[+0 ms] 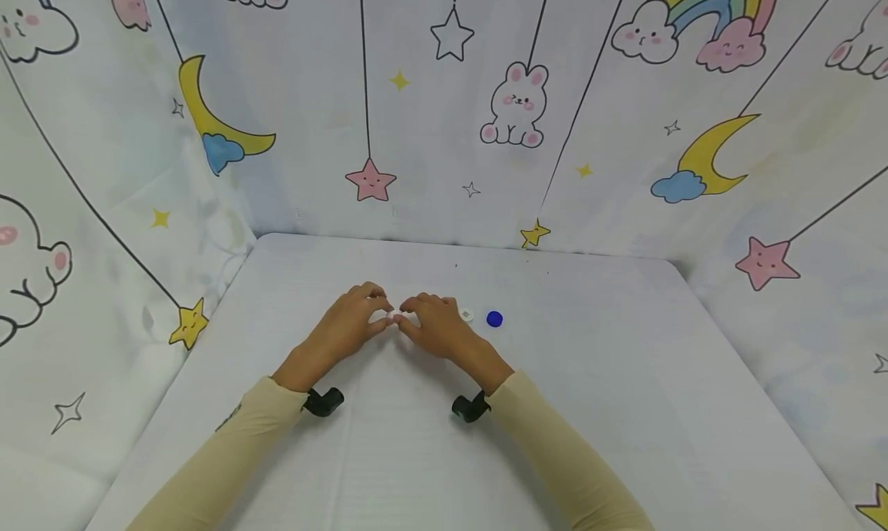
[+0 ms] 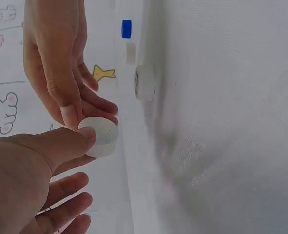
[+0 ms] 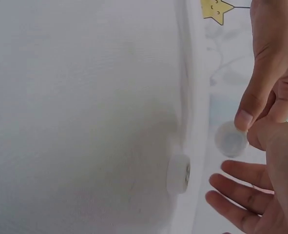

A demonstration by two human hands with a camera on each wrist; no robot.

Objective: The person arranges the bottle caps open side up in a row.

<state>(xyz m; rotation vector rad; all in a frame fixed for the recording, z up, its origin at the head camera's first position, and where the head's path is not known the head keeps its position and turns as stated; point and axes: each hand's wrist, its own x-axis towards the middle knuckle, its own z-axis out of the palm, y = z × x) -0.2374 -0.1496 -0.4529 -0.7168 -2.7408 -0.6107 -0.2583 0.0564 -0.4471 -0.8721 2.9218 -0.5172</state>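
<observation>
Both hands meet over the white table around one small, round, translucent white cap. My left hand (image 1: pixel 347 324) pinches it from the left; in the left wrist view the thumb lies across the face of the cap (image 2: pixel 106 130). My right hand (image 1: pixel 437 324) pinches the opposite side, its thumb tip at the edge of the cap (image 3: pixel 229 141) in the right wrist view. The remaining fingers of both hands are spread behind. Below the hands stands another white cap (image 2: pixel 146 83), with a dark mark on one face (image 3: pixel 178 174).
Just right of the right hand lie a white round piece (image 1: pixel 467 314) and a blue cap (image 1: pixel 494 319). The white tabletop (image 1: pixel 590 408) reaches back to a patterned cloth backdrop (image 1: pixel 430 130). Dark wrist devices (image 1: pixel 324 401) hang under both forearms.
</observation>
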